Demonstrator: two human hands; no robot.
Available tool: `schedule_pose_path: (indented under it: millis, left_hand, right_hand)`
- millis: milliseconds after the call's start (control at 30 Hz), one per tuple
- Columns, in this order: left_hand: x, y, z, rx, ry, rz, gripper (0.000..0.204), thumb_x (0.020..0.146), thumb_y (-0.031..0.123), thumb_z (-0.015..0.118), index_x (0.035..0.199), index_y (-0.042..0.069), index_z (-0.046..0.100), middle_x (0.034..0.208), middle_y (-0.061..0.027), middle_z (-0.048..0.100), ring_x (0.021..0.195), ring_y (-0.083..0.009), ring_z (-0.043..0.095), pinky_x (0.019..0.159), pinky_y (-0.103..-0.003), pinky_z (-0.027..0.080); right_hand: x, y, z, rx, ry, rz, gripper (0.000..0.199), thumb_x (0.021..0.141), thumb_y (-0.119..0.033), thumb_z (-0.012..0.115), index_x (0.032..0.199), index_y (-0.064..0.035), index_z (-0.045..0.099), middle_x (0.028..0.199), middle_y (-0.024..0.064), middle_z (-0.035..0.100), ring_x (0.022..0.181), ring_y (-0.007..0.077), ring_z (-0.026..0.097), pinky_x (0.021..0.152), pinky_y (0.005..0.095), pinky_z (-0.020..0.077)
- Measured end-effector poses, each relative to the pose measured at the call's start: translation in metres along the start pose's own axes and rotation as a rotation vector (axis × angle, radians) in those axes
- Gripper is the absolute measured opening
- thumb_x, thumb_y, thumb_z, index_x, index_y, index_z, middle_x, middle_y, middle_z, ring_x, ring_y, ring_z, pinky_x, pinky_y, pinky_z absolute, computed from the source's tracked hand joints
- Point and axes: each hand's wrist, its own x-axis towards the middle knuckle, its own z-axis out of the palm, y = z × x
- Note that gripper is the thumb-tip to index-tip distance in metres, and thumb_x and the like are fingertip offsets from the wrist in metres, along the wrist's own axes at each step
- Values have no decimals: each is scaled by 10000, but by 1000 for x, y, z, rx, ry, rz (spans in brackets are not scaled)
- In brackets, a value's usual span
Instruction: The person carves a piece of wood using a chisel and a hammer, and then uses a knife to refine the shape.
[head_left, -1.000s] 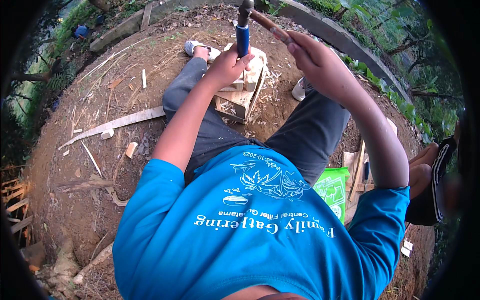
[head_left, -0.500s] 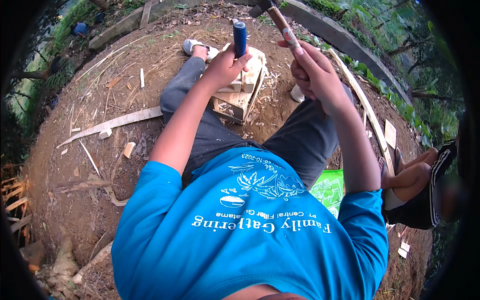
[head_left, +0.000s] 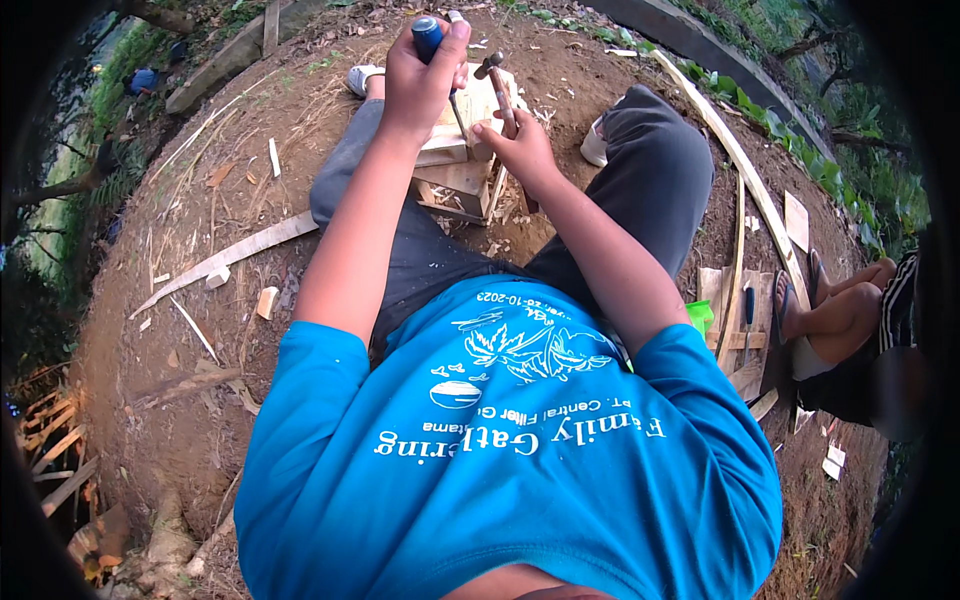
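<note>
My left hand (head_left: 418,92) is wrapped round the blue handle of a chisel (head_left: 428,38), raised over the work. Its thin metal blade slants down toward a pale wooden block (head_left: 442,150) between my legs. My right hand (head_left: 524,152) is closed round the wooden handle of a hammer (head_left: 502,98), whose dark head points up and away from me. The thumb and a finger of that hand reach to the wood beside the chisel's tip; whether the tip touches the wood I cannot tell. A wooden stand or box (head_left: 462,180) lies under the block.
Wood shavings and offcuts (head_left: 267,302) litter the brown soil. Long strips of wood (head_left: 225,262) lie at left and right. Another person's legs (head_left: 850,300) are at the right, near a blue-handled tool (head_left: 750,305) on boards. A concrete edge (head_left: 690,45) curves across the back.
My left hand has lifted the chisel and turned it blade-down. My right hand has brought the hammer in leftward, close to the block. My right knee has shifted outward.
</note>
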Motion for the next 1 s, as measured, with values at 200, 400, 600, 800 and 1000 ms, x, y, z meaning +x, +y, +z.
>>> schedule_pose_path:
  millis: [200,400,600,800,1000]
  left_hand:
    - [28,-15,-17,75,575,-86,366,981,301,701,751,139,466,581,42,457,470,-79,445,447,-274,374]
    - [-3,-24,-80,-452,772,-121,305,1027,321,569,818,167,407,565,49,311,462,-95,310,478,-299,298]
    - [-12,8,-52,-341,450,-27,321,1015,292,583,769,176,412,538,51,324,458,-96,298,487,-291,293]
    - [-6,19,-12,-157,280,14,316,1018,218,588,765,143,415,528,38,344,435,-86,336,447,-288,312]
    - [-10,9,-4,-51,170,61,384,1026,216,590,708,133,391,530,36,358,442,-79,349,449,-281,324]
  right_hand:
    - [-4,-11,-5,-80,-88,55,659,819,-454,809,1173,69,623,870,117,697,779,192,695,680,343,542]
    - [-1,-6,-2,-45,-116,93,610,854,-430,785,1214,36,623,957,122,703,860,199,694,753,339,548]
    - [0,6,2,96,-125,78,507,920,-383,746,1203,17,616,942,73,687,852,146,645,754,312,521]
    - [-4,-2,0,113,-136,93,472,943,-384,729,1193,1,622,930,50,678,829,122,606,740,301,494]
    - [-4,-8,-2,108,-162,104,531,903,-373,756,1211,28,593,985,98,678,885,173,670,770,333,546]
